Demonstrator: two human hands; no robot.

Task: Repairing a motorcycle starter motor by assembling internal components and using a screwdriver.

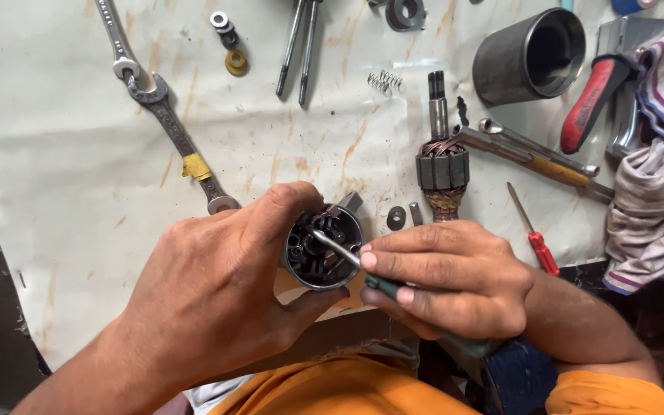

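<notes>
My left hand grips a round metal motor end housing with brushes and wiring inside, thumb over its top rim and fingers under it. My right hand holds a green-handled screwdriver, pinched between thumb and fingers. Its metal shaft reaches left into the middle of the housing. A copper-wound motor armature with a splined shaft lies on the bench just beyond my right hand. Two small metal washers lie beside it.
Two joined wrenches lie at the upper left. A grey metal cylinder, a red-handled tool, a small red screwdriver, a long yellow-handled tool, a spring, two rods and a cloth lie around the stained white sheet.
</notes>
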